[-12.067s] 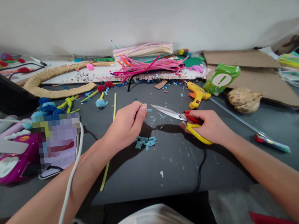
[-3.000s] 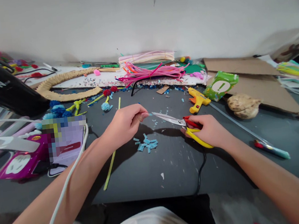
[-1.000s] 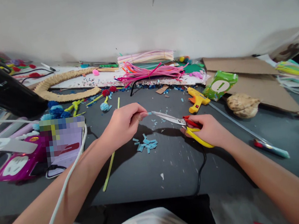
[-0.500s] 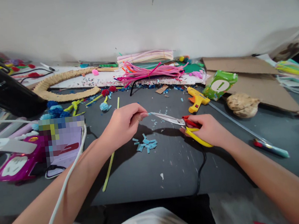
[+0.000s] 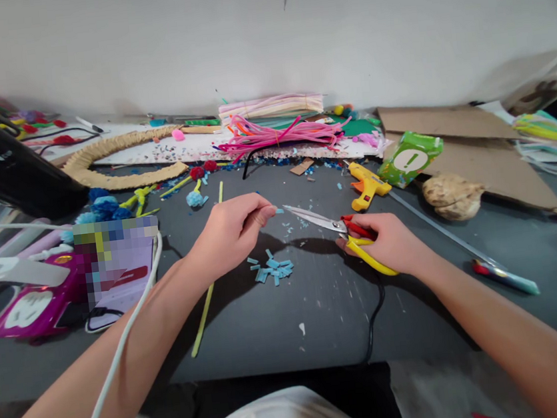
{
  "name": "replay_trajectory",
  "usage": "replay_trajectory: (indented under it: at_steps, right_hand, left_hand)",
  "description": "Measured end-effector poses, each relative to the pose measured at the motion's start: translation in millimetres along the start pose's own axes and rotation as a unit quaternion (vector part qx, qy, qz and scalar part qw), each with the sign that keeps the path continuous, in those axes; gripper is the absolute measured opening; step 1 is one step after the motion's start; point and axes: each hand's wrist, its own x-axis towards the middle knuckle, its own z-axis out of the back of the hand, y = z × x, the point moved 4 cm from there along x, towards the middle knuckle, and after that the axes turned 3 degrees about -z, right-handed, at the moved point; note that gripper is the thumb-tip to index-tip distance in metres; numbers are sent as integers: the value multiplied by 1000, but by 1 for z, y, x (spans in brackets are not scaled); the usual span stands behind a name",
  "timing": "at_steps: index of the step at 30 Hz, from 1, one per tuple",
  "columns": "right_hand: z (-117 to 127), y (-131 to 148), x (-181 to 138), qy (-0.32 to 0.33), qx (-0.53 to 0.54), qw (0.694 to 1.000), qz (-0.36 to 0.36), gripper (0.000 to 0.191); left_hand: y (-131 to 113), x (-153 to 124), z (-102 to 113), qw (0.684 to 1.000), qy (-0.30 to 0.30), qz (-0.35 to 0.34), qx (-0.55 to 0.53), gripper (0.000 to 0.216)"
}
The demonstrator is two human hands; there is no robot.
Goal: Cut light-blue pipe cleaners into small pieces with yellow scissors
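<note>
Between the thumb and forefinger of my left hand (image 5: 235,231) is pinched a small light blue strip (image 5: 279,211), only its end showing. My right hand (image 5: 388,243) grips scissors (image 5: 327,221) with red and yellow handles. Their blades look closed, and the tips point at the blue strip, a little apart from it. Below, on the dark table, lies a small pile of cut light blue pieces (image 5: 274,268). Finer blue bits are scattered near the blades. Partly under my left forearm runs a yellow-green pipe cleaner (image 5: 204,325).
A yellow glue gun (image 5: 369,184) lies beyond my right hand, beside a green packet (image 5: 411,157). Bundled pink pipe cleaners (image 5: 280,135) lie at the back. At left are a black bottle (image 5: 6,159) and a phone (image 5: 127,266); a white cable (image 5: 123,347) crosses my left forearm.
The scissors' tips have come away from the blue strip, leaving a small gap. Less of the strip sticks out of my left fingers. Both hands have hardly moved.
</note>
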Motion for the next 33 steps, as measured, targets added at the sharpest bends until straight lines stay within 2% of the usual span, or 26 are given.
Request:
replay_trajectory:
  at_steps: [18,33]
  right_hand:
    - [0,0,3,-12,-51,999,13,40]
    - [-1,-2,1,-8,-39,999,9,39]
  left_hand:
    - [-1,0,-2,1000,4,-3,-6,24]
    - [-1,0,-2,1000,2,-3,-3,25]
